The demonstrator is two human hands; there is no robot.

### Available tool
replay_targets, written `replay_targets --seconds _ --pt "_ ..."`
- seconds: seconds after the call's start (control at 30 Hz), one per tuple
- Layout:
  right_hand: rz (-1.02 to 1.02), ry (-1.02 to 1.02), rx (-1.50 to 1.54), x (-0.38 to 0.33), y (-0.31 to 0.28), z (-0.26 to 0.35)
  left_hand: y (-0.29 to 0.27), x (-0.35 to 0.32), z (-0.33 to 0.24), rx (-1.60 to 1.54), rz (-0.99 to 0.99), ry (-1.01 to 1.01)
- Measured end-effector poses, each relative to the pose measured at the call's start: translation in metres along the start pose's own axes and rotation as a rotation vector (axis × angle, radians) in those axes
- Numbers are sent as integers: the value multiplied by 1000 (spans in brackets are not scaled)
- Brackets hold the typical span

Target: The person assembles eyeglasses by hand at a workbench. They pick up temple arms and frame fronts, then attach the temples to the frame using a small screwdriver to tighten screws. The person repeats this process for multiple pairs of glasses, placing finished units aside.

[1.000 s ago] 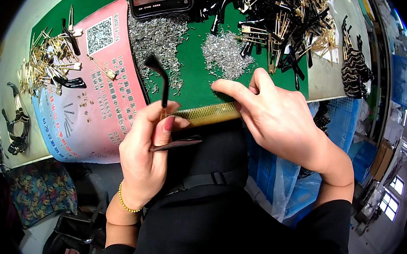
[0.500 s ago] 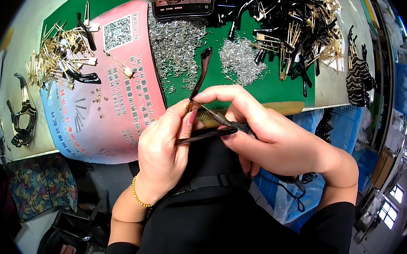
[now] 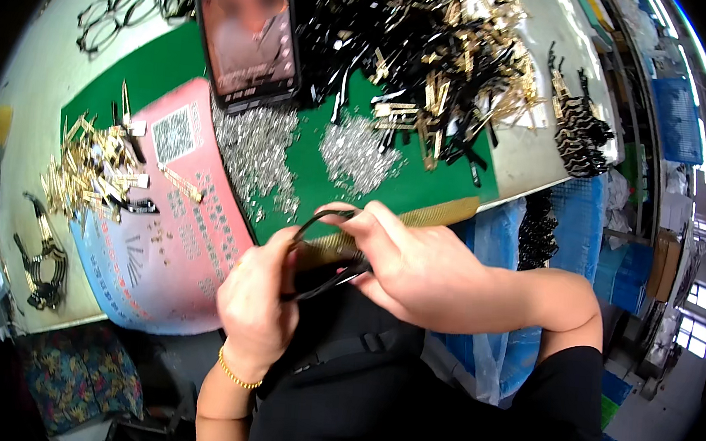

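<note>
A dark eyeglass frame [image 3: 325, 285] is held between my two hands, close in front of my body at the table's near edge. My left hand [image 3: 254, 300] is closed on its left end, and a yellow beaded bracelet circles that wrist. At the other end, the fingers of my right hand [image 3: 423, 272] pinch the dark frame. A thin black curved part arches between the fingertips of both hands. Fingers and blur hide much of the frame. No screwdriver can be made out in my right hand.
Silver screws lie in a large pile [image 3: 255, 151] and a smaller pile [image 3: 360, 156] on the green mat [image 3: 306, 126]. A phone [image 3: 247, 38] stands behind them. Black and gold temples heap up at the back; gold ones [image 3: 92, 163] lie left. Stacked frames [image 3: 580, 126] sit right.
The right hand held a screwdriver against the frame's joint; that tool no longer shows. Both hands now grip the frame, its dark temple no longer pointing up. The whole view has shifted.
</note>
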State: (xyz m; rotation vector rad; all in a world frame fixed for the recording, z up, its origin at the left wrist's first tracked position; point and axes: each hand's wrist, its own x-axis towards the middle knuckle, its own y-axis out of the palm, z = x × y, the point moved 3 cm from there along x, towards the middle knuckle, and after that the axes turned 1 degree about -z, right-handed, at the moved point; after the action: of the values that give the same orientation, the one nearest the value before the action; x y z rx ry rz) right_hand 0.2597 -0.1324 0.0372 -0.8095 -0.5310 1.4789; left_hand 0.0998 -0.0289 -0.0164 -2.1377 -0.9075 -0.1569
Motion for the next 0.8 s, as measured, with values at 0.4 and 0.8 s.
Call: replay_targets --seconds 0.4,0.8 --pt "-591 202 -446 109 -136 -75 -69 1 86 1 -269 -413" --pt "-665 214 -536 122 -140 -88 -75 -14 82 -422 -543 -430"
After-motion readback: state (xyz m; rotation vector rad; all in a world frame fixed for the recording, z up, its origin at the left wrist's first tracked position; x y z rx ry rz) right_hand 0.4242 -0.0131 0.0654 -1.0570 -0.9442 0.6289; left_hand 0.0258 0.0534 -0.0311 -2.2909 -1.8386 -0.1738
